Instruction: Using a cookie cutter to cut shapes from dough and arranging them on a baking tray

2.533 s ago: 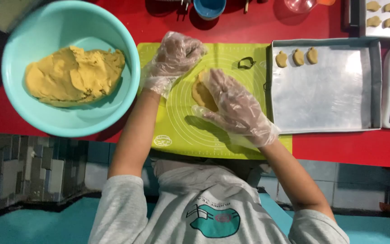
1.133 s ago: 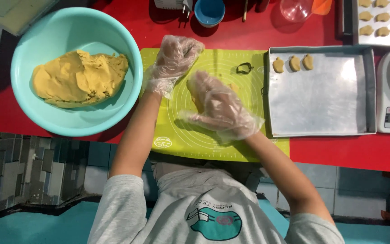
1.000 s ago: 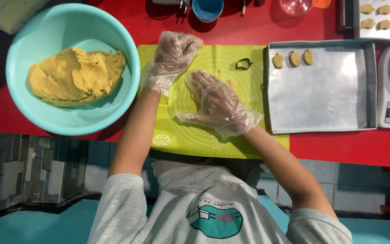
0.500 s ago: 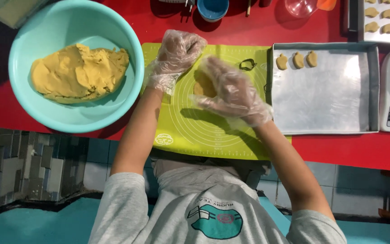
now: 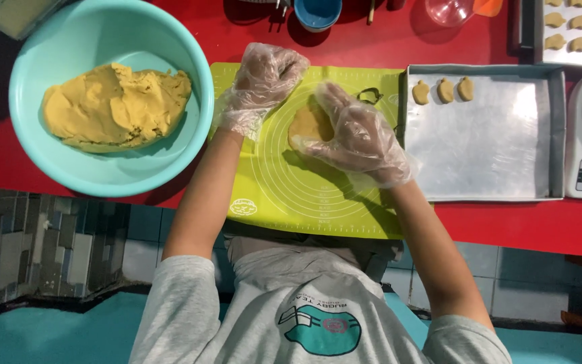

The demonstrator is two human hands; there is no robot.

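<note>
The right hand (image 5: 355,135), fingers spread flat, presses a dough piece (image 5: 304,125) lying mid-mat on the green mat (image 5: 304,195). Just left, the left hand (image 5: 264,77) rests with fingers curled loosely, holding nothing.

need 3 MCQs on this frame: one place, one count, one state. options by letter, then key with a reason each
1. Where is the big lump of dough?
A. in the teal bowl
B. on the metal tray
C. on the scale

2. How many shaped pieces lie on the near metal tray?
A. one
B. three
C. six

3. What is the right hand doing?
A. gripping a spoon
B. lying open on a flat piece of dough
C. resting off the green mat

Key: 1 A, the lump fills the bowl. 2 B, three pieces sit in a row at the tray's far edge. 3 B, the fingers are spread over the piece.
</note>
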